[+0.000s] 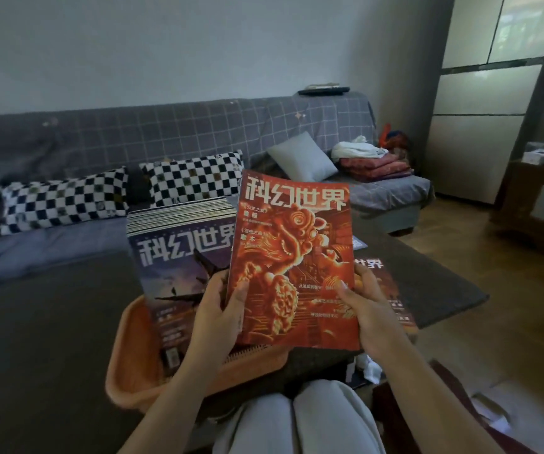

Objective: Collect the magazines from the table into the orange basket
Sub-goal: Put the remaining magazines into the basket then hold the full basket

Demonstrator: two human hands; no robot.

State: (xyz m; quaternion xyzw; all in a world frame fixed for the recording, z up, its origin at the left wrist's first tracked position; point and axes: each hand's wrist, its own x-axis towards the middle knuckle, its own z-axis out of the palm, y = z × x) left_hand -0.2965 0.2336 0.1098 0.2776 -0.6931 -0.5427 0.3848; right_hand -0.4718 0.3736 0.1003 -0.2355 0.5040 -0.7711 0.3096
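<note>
Red magazine [292, 263] between both hands' fingers [238, 298].

Magazine stack [179, 244] fills the orange basket [126, 371] ahead of me; dark table [51, 322] left of it lies open.

Grey sofa [166, 132] w/ 2 checkered pillows [64, 199], grey cushion [303, 157], folded blankets [375, 167].

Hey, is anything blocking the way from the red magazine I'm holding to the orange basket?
Nothing visible. The red magazine hangs beside the stack already standing in the orange basket, held by both hands.
</note>
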